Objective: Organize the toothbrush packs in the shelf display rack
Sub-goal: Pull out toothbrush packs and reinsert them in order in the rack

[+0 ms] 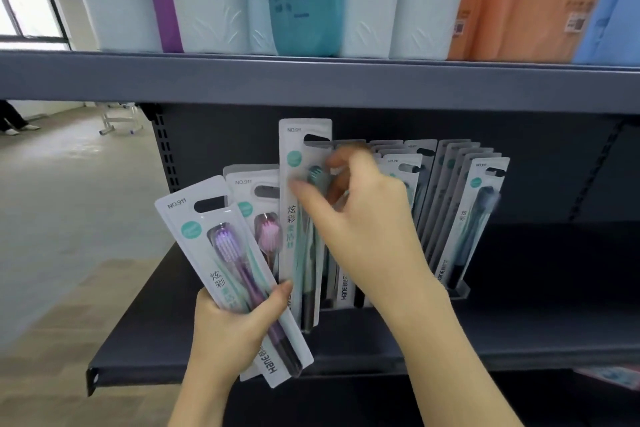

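My left hand (230, 329) grips a fan of toothbrush packs: a purple-brush pack (221, 253) in front, a pink-brush pack (258, 215) behind it. My right hand (360, 222) pinches a taller green-brush pack (298, 191) near its top, thumb on the front, fingers blurred behind it. This pack stands upright at the left end of the display rack (459, 291), which holds several upright packs, the rightmost a dark-brush pack (476, 218). Whether the green pack's foot rests in the rack or in my left hand is hidden.
The rack stands on a dark grey shelf (519, 329) with bare surface to its right and left. The shelf above (311, 83) carries white, teal, orange and blue pouches. At left lies open floor with a window and a distant person's feet.
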A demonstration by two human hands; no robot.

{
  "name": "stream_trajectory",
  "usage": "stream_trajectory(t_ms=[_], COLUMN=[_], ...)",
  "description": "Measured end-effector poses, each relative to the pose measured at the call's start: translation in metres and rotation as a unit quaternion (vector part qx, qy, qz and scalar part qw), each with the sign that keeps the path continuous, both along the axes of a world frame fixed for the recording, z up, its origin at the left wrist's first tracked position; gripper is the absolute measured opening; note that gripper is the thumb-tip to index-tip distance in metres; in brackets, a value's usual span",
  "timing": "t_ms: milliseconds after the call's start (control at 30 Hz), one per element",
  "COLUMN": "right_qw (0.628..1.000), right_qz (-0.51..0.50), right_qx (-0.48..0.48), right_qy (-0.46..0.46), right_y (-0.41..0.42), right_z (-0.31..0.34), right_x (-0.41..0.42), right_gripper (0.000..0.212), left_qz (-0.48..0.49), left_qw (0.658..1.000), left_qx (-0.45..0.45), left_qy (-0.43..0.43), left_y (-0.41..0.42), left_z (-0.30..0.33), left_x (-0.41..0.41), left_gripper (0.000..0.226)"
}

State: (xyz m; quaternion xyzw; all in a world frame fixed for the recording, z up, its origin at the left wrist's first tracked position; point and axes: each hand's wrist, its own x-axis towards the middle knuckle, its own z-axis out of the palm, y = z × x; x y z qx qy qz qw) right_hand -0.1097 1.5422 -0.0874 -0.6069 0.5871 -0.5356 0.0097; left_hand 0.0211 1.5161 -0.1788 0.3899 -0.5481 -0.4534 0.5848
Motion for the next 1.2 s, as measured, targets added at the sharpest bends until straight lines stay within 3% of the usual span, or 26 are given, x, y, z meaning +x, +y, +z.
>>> stream_trajectory(t_ms=[133, 333, 700, 1200], right_qw=[1.000, 0.986, 0.981, 0.982], right_qz=[0.003, -0.112, -0.126, -0.134], right_qx=[-0.011, -0.124, -0.148, -0.130], right_qy=[0.023, 0.012, 0.004, 0.027], right_y=[-0.007, -0.017, -0.036, -0.041], right_z=[0.002, -0.022, -0.071, -0.074], right_x=[-0.003, -0.008, -0.006, -0.012], right_gripper=[0.017, 0.015, 0.014, 0.015], left_qz=[0.005, 0.048, 0.047, 0.026], left_qw=[1.000, 0.997, 0.997, 0.998], left_qx=[0.003, 0.031, 0.015, 0.006], left_qy=[0.010, 0.057, 0.054, 0.057], left_y=[-0.004, -0.013, -0.017, -0.015], left_z=[0.000, -0.004, -0.004, -0.005], left_x=[0.007, 0.014, 0.014, 0.016], left_gripper=[0.029, 0.025, 0.027, 0.026])
